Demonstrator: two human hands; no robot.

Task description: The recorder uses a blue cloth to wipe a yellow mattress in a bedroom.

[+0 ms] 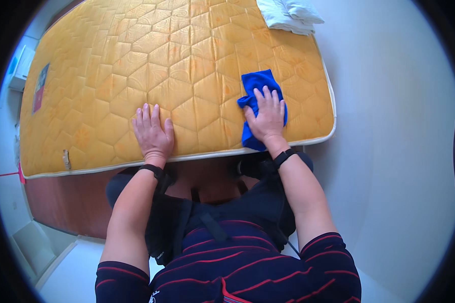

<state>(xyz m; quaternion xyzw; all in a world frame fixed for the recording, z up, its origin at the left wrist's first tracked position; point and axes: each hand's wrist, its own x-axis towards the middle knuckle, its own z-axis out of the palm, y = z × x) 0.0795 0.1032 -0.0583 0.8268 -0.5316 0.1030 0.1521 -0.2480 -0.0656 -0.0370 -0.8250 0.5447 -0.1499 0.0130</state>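
Observation:
A yellow quilted mattress [187, 60] with white piping along its edge spreads out before me. My left hand [153, 132] lies flat on it near the front edge, fingers stretched out and nothing in them. To the right, a blue cloth [258, 81] lies rumpled on the mattress. My right hand [268, 113] rests on top of this cloth, palm down with the fingers extended, pressing rather than gripping it. Part of the cloth is hidden under the palm.
Folded white bedding [290, 15] sits at the far right corner of the mattress. A pale wall [389, 126] runs along the right side. On the left, a label [40, 88] and a small tan strap [66, 159] show on the mattress. Reddish-brown flooring [71, 202] lies below its front edge.

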